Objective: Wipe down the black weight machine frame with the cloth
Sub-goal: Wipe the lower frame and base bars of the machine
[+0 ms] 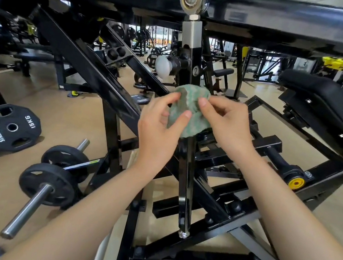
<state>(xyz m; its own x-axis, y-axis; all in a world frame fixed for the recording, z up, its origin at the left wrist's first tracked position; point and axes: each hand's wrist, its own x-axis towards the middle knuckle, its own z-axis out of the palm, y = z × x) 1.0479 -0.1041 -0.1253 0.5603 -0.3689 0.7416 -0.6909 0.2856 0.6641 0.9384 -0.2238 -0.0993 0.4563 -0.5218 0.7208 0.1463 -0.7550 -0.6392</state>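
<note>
Midway up the upright post [186, 184] of the frame [86, 67], left grip [159, 128] and right grip [227, 125] both pinch the green cloth [189, 110]; better to wrap it round the post and stroke downward steadily

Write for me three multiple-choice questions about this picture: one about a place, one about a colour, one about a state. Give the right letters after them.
1. Where is the 15 KG plate?
A. on the padded bench
B. low at the person's left, by the floor
C. hung on the top bar

2. Which colour has the cloth?
A. red
B. green
C. white

3. How is the cloth held?
A. it lies loose on the floor
B. it hangs from a bar, untouched
C. the left hand and the right hand both pinch it

Answers:
1 B: the plate shows at the lower left of the view, near the floor.
2 B: its surface is plainly green.
3 C: thumb and fingers of each hand close on it.
</note>
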